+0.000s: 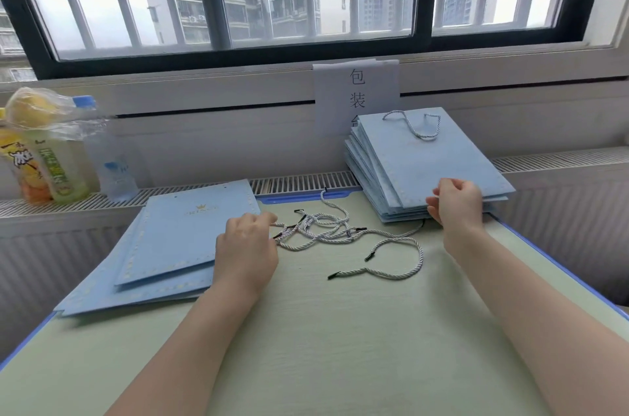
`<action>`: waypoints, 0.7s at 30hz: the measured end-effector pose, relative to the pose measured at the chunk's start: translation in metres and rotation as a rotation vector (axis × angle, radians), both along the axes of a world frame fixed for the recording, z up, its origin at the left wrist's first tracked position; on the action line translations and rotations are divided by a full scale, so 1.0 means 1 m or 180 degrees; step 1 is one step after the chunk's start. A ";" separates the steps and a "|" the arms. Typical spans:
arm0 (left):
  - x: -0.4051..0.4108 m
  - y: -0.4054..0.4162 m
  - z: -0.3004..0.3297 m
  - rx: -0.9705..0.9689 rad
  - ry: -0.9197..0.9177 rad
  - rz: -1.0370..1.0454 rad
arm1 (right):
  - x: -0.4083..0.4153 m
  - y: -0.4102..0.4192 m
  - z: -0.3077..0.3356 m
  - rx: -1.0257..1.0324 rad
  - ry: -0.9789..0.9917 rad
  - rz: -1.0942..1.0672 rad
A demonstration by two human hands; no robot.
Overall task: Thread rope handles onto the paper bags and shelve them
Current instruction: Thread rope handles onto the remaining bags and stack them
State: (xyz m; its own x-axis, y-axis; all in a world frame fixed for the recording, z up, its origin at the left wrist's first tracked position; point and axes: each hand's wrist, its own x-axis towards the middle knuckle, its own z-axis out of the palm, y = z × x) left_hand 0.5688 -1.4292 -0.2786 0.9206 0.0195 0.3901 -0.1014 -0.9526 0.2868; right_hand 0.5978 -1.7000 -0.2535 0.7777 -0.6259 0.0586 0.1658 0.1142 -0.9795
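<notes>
Head view: rope handles point(326, 228) are tangled mid-desk point(340, 330), one end pinched by the left hand point(246, 245). The near edge of the stacked blue paper bags point(425, 163), back right, is gripped by the right hand's point(457, 203) curled fingers. Unthreaded bags point(163, 245) are laid flat at left.

The left hand point(245, 252) hides its own fingertips and the rope ends point(284, 232) beneath them. The right hand point(456, 203) covers the near corner of the stacked bags point(425, 163). Beyond that hand, the stack hides the foot of the paper sign point(355, 92). The gold logo point(200, 209) ahead of the left hand is too small to read.
</notes>
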 end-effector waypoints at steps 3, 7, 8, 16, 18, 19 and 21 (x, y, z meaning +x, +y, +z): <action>0.001 0.011 0.001 0.0249 0.0428 0.0439 | -0.006 0.021 0.000 -0.1217 -0.0133 0.0636; 0.005 0.019 -0.004 0.0490 0.0673 0.0779 | -0.015 0.055 -0.021 -0.3730 0.0044 0.1392; 0.005 0.020 -0.005 0.0562 0.0645 0.0804 | -0.017 0.062 -0.028 -0.4158 0.0108 0.1558; 0.000 0.016 0.010 0.0684 -0.0413 0.0758 | -0.026 0.080 -0.032 -0.5262 0.0134 0.1417; -0.004 0.013 0.018 0.0623 -0.1099 0.0583 | -0.027 0.080 -0.029 -0.5139 -0.0059 0.1047; -0.007 0.010 0.021 0.0599 -0.1525 0.0484 | -0.027 0.078 -0.025 -0.4639 -0.0292 0.0923; -0.013 0.003 0.026 0.0469 -0.2225 0.0304 | -0.030 0.074 -0.014 -0.3296 -0.0897 0.0819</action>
